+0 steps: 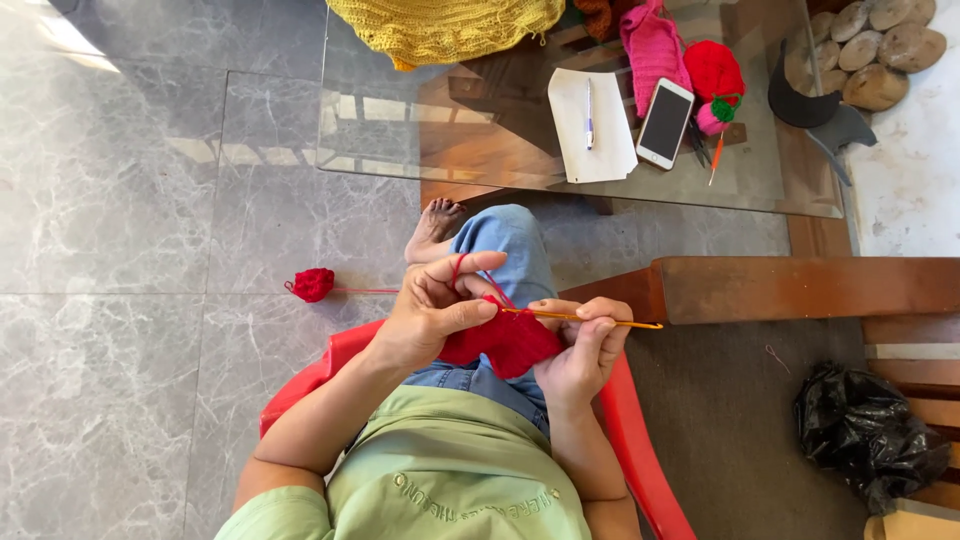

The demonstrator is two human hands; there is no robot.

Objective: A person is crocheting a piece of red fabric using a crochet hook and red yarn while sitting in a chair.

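The left hand (432, 310) grips the red crochet piece (505, 343); the right hand (580, 350) pinches the crochet hook (590, 320). A red yarn ball (313, 284) lies on the floor, and a phone (665, 123) on the glass surface (480, 130).

Soft yarn against hard, shiny surfaces

The red crochet piece (505, 343) is matt, nubbly yarn, worked with a thin, smooth orange hook (590, 320); the yarn ball (313, 284) looks fuzzy. The floor (130, 250) is polished grey marble-look tile, the desk (500, 120) clear glossy glass over varnished wood. The chair (640, 450) is glossy red plastic, the sheet (592, 125) plain matt paper, the bag (868, 430) crinkled shiny black plastic.
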